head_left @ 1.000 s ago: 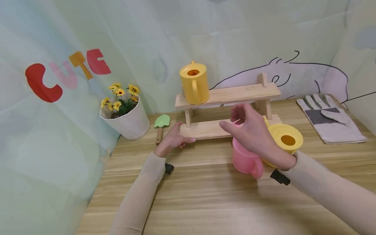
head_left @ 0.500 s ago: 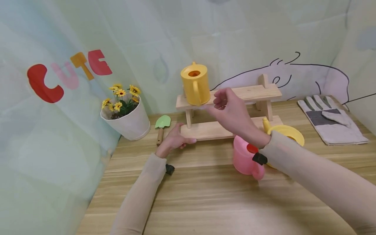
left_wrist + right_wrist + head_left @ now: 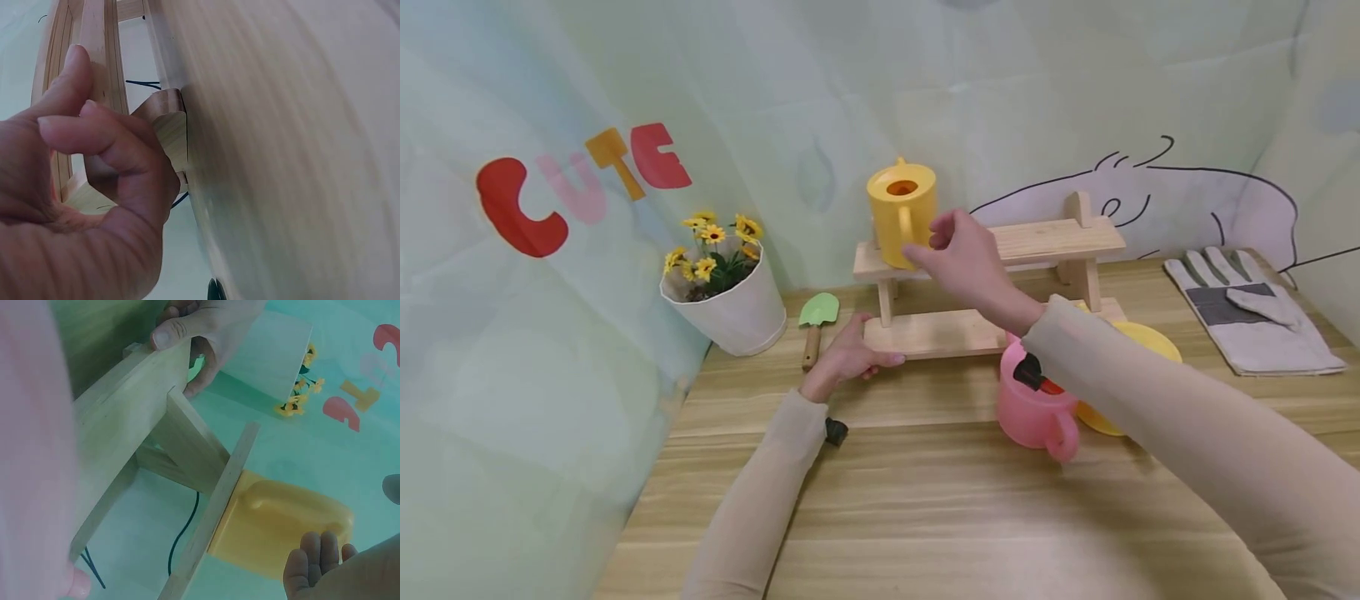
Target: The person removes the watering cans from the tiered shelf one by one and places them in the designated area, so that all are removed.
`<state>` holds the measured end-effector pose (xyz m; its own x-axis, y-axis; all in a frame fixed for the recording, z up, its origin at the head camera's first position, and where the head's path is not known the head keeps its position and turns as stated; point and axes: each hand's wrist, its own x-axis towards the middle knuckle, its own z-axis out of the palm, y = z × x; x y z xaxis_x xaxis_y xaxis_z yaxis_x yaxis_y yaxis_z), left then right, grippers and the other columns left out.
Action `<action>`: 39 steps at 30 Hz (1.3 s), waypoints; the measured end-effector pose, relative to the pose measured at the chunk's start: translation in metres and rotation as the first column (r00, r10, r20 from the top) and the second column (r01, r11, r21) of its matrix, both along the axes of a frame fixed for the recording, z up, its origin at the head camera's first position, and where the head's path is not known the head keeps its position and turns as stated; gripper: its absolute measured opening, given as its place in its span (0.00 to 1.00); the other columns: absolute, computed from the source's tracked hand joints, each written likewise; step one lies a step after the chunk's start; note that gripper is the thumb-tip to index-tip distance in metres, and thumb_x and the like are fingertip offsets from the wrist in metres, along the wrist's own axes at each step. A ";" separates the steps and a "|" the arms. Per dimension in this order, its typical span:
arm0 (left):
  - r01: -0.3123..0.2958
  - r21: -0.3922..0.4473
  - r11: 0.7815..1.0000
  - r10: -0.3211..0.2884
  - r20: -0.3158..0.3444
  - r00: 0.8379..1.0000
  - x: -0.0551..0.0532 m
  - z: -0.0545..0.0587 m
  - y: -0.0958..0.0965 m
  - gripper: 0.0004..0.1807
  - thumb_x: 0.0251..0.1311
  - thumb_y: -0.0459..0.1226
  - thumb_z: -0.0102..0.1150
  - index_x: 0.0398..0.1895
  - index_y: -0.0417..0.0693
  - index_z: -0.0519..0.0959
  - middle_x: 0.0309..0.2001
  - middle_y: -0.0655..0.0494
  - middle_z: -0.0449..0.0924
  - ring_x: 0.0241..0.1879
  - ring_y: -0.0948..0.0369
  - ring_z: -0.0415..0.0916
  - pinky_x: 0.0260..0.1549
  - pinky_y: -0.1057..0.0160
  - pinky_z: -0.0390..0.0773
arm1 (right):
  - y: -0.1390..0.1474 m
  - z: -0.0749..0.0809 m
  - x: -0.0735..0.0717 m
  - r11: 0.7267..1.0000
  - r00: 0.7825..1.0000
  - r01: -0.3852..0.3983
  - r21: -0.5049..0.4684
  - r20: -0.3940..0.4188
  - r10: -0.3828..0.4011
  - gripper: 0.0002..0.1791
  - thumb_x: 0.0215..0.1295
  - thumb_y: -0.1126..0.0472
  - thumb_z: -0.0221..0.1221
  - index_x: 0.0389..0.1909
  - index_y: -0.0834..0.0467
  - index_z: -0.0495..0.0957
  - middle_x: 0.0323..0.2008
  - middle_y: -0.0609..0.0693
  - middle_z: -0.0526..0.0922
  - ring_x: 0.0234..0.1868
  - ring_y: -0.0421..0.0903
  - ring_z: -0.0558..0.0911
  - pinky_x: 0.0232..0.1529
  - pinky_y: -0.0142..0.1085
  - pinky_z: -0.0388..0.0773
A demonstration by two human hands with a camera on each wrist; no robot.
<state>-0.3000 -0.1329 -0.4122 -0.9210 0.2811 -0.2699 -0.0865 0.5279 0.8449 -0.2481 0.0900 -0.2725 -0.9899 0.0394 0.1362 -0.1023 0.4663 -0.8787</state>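
My left hand [image 3: 850, 354] grips the left end of the two-tier wooden shelf [image 3: 943, 332] at its lower board, thumb along the front. The left wrist view has that hand [image 3: 106, 187] bent around the board's end. On the left of the upper board stands a yellow watering can [image 3: 886, 223], handle facing me. My right hand [image 3: 972, 265] is at its right side, fingers bent and thumb overlapping the handle. In the right wrist view the fingers [image 3: 312, 556] overlap the can's side while the thumb stays well apart from them.
A pink watering can [image 3: 1026, 417] stands before the shelf, partly under my right sleeve. Behind that sleeve is another yellow watering can [image 3: 1152, 337]. At left are a green trowel [image 3: 818, 310] and a white flowerpot [image 3: 730, 310] with yellow flowers; work gloves [image 3: 1247, 321] lie at right.
My right hand has moved left and up from over the pink watering can to the yellow one on the upper board. The left hand has kept its hold on the shelf.
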 end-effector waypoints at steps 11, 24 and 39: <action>-0.008 0.033 0.999 0.008 0.000 1.000 0.000 0.002 0.002 0.54 0.58 0.36 0.84 0.81 0.46 0.58 0.40 0.50 0.75 0.22 0.62 0.71 0.22 0.68 0.72 | -0.011 -0.001 -0.029 1.000 1.000 0.008 -0.007 0.028 -0.007 0.29 0.74 0.51 0.68 0.65 0.63 0.71 0.60 0.59 0.81 0.57 0.52 0.80 0.57 0.43 0.81; -0.005 0.045 0.999 0.005 0.005 1.000 -0.001 0.000 0.001 0.52 0.58 0.35 0.84 0.79 0.45 0.58 0.40 0.50 0.76 0.21 0.62 0.71 0.21 0.68 0.73 | -0.026 -0.003 -0.040 1.000 0.999 0.020 0.010 0.025 -0.020 0.23 0.74 0.52 0.67 0.58 0.65 0.78 0.55 0.59 0.86 0.51 0.50 0.81 0.52 0.41 0.81; -0.007 0.021 1.000 0.007 0.021 1.000 -0.001 0.001 0.001 0.58 0.58 0.38 0.84 0.85 0.47 0.54 0.40 0.50 0.78 0.21 0.62 0.72 0.22 0.68 0.74 | -0.036 -0.004 -0.046 0.999 1.000 0.003 -0.038 0.025 -0.002 0.16 0.76 0.52 0.65 0.46 0.63 0.84 0.38 0.51 0.81 0.39 0.45 0.77 0.38 0.32 0.74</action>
